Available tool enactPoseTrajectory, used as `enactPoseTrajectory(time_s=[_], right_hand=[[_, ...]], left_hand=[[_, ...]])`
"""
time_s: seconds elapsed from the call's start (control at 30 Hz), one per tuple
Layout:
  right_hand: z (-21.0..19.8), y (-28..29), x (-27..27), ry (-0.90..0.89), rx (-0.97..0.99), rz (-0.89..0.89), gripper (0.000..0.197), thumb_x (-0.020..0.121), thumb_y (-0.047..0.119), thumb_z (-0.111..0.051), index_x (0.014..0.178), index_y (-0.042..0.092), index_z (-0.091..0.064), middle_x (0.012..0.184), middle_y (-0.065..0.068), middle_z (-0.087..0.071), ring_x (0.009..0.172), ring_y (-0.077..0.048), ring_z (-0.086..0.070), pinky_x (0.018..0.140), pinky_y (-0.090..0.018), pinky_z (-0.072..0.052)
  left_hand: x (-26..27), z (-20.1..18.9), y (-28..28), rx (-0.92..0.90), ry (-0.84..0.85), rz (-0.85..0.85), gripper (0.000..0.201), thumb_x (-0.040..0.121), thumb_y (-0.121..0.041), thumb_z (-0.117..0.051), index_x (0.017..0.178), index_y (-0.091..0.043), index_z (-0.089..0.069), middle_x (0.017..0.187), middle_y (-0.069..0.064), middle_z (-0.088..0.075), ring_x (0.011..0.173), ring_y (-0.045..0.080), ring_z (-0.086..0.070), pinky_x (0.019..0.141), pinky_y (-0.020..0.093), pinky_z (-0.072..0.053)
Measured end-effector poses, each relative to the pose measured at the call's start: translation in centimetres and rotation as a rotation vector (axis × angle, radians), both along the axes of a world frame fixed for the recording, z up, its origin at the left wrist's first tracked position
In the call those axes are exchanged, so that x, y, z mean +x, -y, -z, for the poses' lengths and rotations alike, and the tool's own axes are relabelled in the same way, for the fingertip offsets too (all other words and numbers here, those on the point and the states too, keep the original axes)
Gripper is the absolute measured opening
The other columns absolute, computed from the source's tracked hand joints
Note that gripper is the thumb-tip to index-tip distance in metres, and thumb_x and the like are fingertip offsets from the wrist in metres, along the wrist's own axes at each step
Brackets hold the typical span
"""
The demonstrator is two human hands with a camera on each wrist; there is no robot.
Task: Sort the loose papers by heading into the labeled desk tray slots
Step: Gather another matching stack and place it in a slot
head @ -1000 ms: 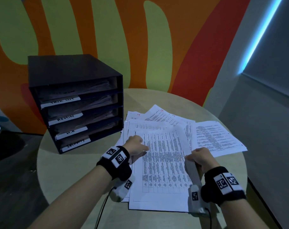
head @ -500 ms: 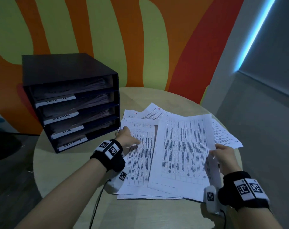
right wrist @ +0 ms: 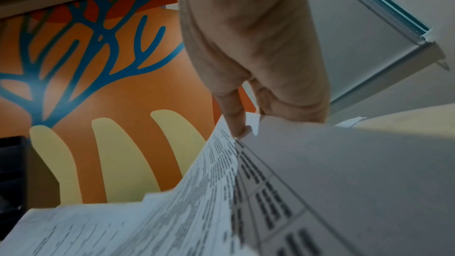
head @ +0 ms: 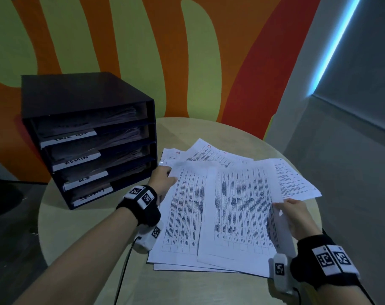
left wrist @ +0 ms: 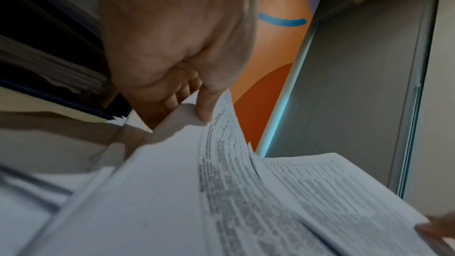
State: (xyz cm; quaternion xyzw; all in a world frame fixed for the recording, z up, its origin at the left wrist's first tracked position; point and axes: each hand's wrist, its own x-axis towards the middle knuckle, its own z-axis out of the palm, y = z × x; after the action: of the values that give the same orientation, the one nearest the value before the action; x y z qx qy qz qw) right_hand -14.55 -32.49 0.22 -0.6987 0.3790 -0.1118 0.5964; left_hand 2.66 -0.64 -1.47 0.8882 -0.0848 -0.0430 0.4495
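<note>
A spread of printed sheets (head: 187, 216) lies on the round table (head: 77, 227). My right hand (head: 281, 208) pinches the right edge of the top table-printed sheet (head: 237, 208), seen up close in the right wrist view as thumb and finger on the paper edge (right wrist: 242, 129). My left hand (head: 165, 175) pinches the upper left corner of another sheet, lifting it; its thumb (left wrist: 204, 108) lies on the paper (left wrist: 221, 182). The black desk tray (head: 88, 137) with several labeled slots stands at the left, holding papers.
Sheets headed in red "HR" (head: 209, 150) fan out behind the pile. A further sheet (head: 295, 181) lies at the right. A painted wall rises behind the table and a grey wall with a blue light strip (head: 332, 47) stands at the right.
My right hand has drawn the top sheet off the pile to the right. My left hand has moved up to the pile's far left corner and lifted a sheet there.
</note>
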Motion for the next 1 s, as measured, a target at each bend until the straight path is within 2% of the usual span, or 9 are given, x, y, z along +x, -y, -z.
enactPoseTrajectory(time_s=[0.13, 0.23, 0.37, 0.5, 0.57, 0.67, 0.83, 0.9, 1.0], right_hand=[[-0.1, -0.8, 0.2, 0.051, 0.067, -0.031, 0.005, 0.090, -0.004, -0.058, 0.086, -0.001, -0.059, 0.074, -0.016, -0.062, 0.060, -0.024, -0.056, 0.052, -0.025, -0.045], [-0.7, -2.1, 0.4, 0.072, 0.134, -0.107, 0.005, 0.094, 0.000, -0.056, 0.089, 0.000, -0.058, 0.076, -0.015, -0.062, 0.056, -0.023, -0.058, 0.043, -0.021, -0.044], [-1.8, -4.5, 1.0, 0.097, 0.219, -0.216, 0.011, 0.097, 0.002, -0.052, 0.098, -0.007, -0.059, 0.076, -0.015, -0.067, 0.054, -0.022, -0.065, 0.047, -0.026, -0.049], [-3.4, -6.4, 1.7, 0.166, 0.196, -0.187, 0.011, 0.096, 0.001, -0.052, 0.091, -0.003, -0.061, 0.064, -0.009, -0.068, 0.050, -0.021, -0.063, 0.045, -0.025, -0.045], [-4.9, -6.8, 2.0, 0.265, 0.104, -0.122, 0.004, 0.091, -0.002, -0.055, 0.092, -0.002, -0.059, 0.073, -0.011, -0.069, 0.054, -0.018, -0.064, 0.046, -0.023, -0.044], [-8.0, -7.0, 2.4, 0.543, -0.025, -0.094, 0.031, 0.086, -0.004, -0.060, 0.115, 0.006, -0.054, 0.088, 0.001, -0.075, 0.073, -0.012, -0.070, 0.054, -0.023, -0.051], [-13.2, -8.8, 1.2, 0.963, -0.255, -0.147, 0.019, 0.087, 0.000, -0.060, 0.092, 0.019, -0.060, 0.088, -0.003, -0.067, 0.082, -0.017, -0.062, 0.077, -0.032, -0.053], [-13.3, -9.4, 0.7, 0.939, -0.251, -0.197, 0.023, 0.085, -0.004, -0.063, 0.093, 0.018, -0.062, 0.090, -0.002, -0.069, 0.082, -0.016, -0.064, 0.075, -0.029, -0.055], [-10.5, -9.5, 0.8, 0.648, -0.222, -0.293, 0.022, 0.081, -0.001, -0.071, 0.095, 0.016, -0.070, 0.092, 0.003, -0.075, 0.084, -0.014, -0.070, 0.074, -0.030, -0.058]], left_hand=[[0.1, -0.3, -0.2, -0.225, -0.132, -0.010, 0.009, 0.089, -0.011, -0.064, 0.084, -0.005, -0.059, 0.078, 0.012, -0.055, 0.072, 0.021, -0.052, 0.067, 0.032, -0.044], [0.6, 0.3, 0.0, -0.413, -0.254, 0.009, 0.033, 0.084, -0.027, -0.067, 0.104, -0.001, -0.064, 0.104, 0.019, -0.066, 0.088, 0.026, -0.060, 0.087, 0.042, -0.050], [-0.7, -0.9, 1.2, -0.520, -0.311, 0.104, 0.041, 0.088, -0.052, -0.063, 0.100, -0.013, -0.066, 0.103, 0.007, -0.067, 0.095, 0.025, -0.062, 0.090, 0.041, -0.048], [-4.1, -5.1, 2.4, -0.615, -0.301, 0.246, 0.090, 0.074, -0.078, -0.049, 0.140, -0.018, -0.050, 0.141, -0.002, -0.053, 0.131, 0.021, -0.048, 0.110, 0.043, -0.036], [-5.4, -7.2, 2.7, -0.664, -0.223, 0.263, 0.067, 0.084, -0.049, -0.063, 0.137, -0.010, -0.051, 0.137, 0.004, -0.057, 0.128, 0.025, -0.052, 0.103, 0.039, -0.044], [-6.6, -11.0, 2.8, -0.693, -0.016, 0.205, 0.023, 0.092, -0.009, -0.064, 0.114, -0.008, -0.061, 0.109, 0.007, -0.070, 0.104, 0.025, -0.067, 0.087, 0.033, -0.055], [-7.1, -16.2, 2.3, -0.758, 0.282, 0.218, 0.017, 0.091, -0.006, -0.064, 0.096, -0.021, -0.064, 0.090, -0.012, -0.069, 0.083, -0.003, -0.068, 0.078, 0.015, -0.053], [-6.9, -15.6, 2.0, -0.745, 0.244, 0.223, 0.017, 0.088, -0.009, -0.069, 0.099, -0.022, -0.064, 0.096, -0.008, -0.069, 0.087, -0.002, -0.068, 0.081, 0.018, -0.054], [-5.8, -11.4, 1.8, -0.567, 0.057, 0.224, 0.024, 0.086, -0.016, -0.072, 0.109, -0.015, -0.065, 0.115, 0.007, -0.068, 0.103, 0.016, -0.067, 0.096, 0.035, -0.051]])
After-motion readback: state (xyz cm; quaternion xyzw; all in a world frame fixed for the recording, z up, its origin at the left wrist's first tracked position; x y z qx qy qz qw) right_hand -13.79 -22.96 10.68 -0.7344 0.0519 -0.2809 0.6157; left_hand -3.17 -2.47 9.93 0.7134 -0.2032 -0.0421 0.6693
